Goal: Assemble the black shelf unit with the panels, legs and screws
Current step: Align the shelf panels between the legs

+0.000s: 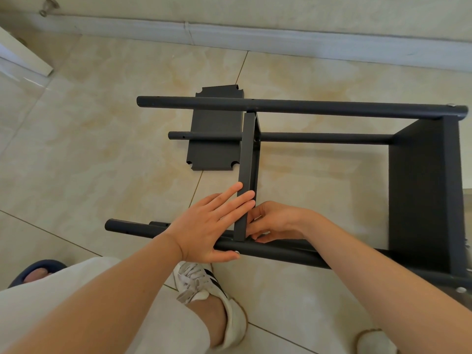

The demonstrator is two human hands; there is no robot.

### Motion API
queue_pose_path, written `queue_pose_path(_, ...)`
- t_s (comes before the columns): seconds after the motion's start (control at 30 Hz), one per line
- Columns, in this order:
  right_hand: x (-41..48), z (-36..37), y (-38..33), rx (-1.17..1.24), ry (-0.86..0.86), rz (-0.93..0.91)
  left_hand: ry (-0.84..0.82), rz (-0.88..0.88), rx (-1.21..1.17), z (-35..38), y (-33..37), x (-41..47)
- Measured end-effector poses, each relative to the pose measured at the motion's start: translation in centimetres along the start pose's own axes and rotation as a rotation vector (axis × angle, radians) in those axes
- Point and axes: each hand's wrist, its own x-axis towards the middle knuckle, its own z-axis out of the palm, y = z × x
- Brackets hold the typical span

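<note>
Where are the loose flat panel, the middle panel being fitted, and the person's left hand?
loose flat panel (213, 154): head view, on its bare top face, lying on the floor.
middle panel (246, 162): head view, on its narrow upturned edge.
left hand (209, 226): head view, on the back of the hand.

Flat left hand (212, 226), straight fingers; right hand (275, 222) curled.

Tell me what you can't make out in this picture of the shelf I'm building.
Head view, the only one:
- What the right hand holds, if anything: its fingertips are hidden between the middle panel and its own palm.
- The near leg: partly under the left hand, right end cut off by the frame edge.
- The loose panel on the floor: partly behind the far legs.
</note>
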Motion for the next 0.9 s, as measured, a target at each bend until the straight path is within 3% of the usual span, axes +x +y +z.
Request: queue_pose_path(0.9,0.08,-0.24,-0.07,-0.022,-0.061,0.075,0.007,-0.006,-0.007,-0.07,0.06,0.0)
